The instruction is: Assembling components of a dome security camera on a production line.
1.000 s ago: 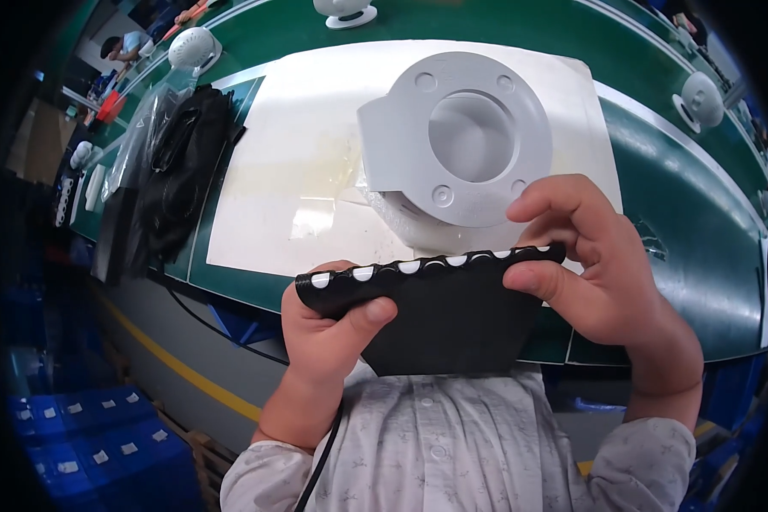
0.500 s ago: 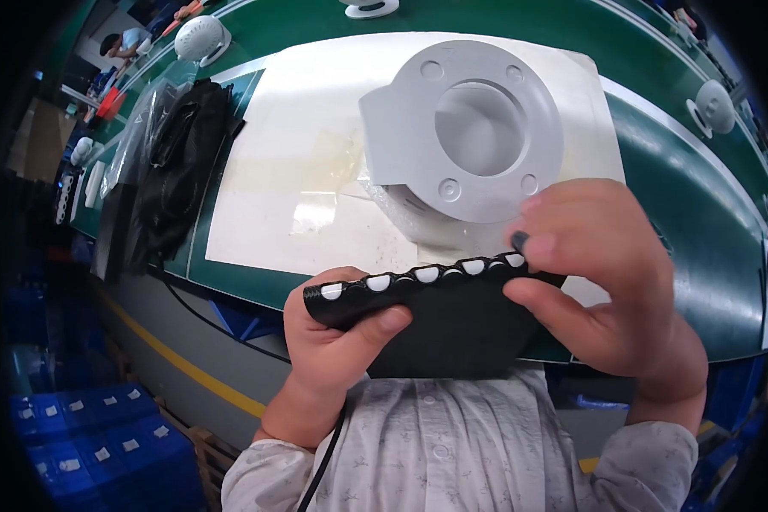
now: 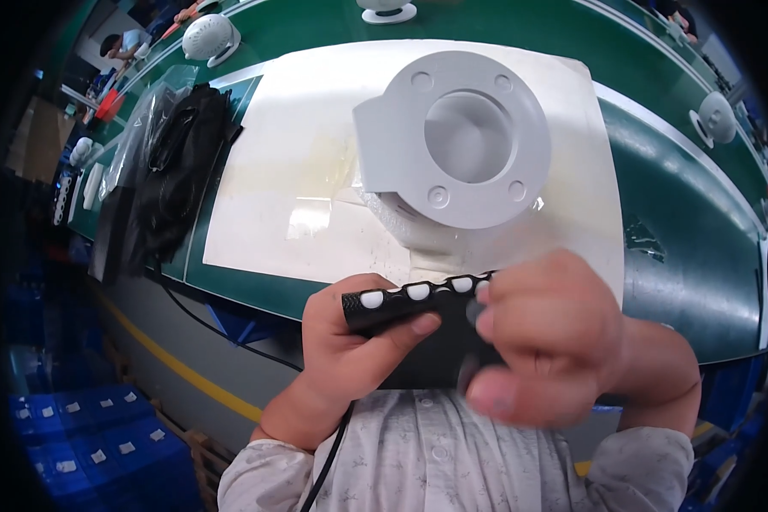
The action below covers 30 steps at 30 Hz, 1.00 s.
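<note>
My left hand [image 3: 346,337] grips the left end of a black sheet [image 3: 435,363], thumb in front and fingers behind. White round spots [image 3: 418,291] show in a row along the sheet's curved upper edge. My right hand [image 3: 555,341], smeared by motion, is at the sheet's right end, fingers curled. Against its fingertips is a small dark round pad [image 3: 474,314]; another dark bit by the thumb is too blurred to make out. Beyond the hands, a white round base [image 3: 533,136] with a large central opening and several round recesses faces up, over clear plastic wrap [image 3: 401,229].
A white board [image 3: 264,188] lies under the base on the green table [image 3: 683,230]. Black cloth or bags [image 3: 183,162] and clear plastic bags [image 3: 136,136] are at the left. White fans [image 3: 211,38] stand farther back. Blue boxes [image 3: 102,435] are on the floor, lower left.
My right hand has moved down and left, across the sheet's right end. The sheet and my left hand have shifted slightly right. The base appears a little lower and farther left.
</note>
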### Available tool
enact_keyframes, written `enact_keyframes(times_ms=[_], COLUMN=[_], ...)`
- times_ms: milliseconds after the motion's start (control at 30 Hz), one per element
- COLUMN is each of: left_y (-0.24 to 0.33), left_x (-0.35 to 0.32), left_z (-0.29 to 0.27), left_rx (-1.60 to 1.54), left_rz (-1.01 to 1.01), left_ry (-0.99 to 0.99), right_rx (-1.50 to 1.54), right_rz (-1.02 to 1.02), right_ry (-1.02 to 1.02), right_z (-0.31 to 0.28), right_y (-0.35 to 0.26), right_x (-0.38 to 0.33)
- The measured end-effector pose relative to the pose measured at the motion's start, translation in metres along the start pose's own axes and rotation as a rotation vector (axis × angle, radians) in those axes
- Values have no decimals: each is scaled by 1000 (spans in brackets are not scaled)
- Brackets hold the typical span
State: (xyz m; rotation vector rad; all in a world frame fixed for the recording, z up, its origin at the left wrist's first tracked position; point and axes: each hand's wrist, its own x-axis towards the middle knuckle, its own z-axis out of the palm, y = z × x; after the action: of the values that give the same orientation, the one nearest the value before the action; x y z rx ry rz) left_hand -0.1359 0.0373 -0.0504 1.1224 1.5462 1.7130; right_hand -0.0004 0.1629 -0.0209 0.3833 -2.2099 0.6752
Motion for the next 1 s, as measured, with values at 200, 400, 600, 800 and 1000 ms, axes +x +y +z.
enact_keyframes(times_ms=[200, 400, 600, 800, 1000], left_y=[0, -13, -32, -40, -37], left_x=[10, 29, 35, 36, 35], left_z=[-11, -9, -8, -10, -6], left_rx=[268, 209, 224, 203, 210], left_rz=[265, 512, 506, 523, 556], left_ry=[-95, -121, -111, -115, -124], right_rx=[55, 134, -19, -413, -512], right_rz=[178, 419, 562, 133, -152], right_ry=[158, 354, 212, 6, 25], right_z=[-22, -38, -31, -37, -37], right_y=[13, 69, 57, 69, 69], right_x=[2, 30, 43, 36, 25])
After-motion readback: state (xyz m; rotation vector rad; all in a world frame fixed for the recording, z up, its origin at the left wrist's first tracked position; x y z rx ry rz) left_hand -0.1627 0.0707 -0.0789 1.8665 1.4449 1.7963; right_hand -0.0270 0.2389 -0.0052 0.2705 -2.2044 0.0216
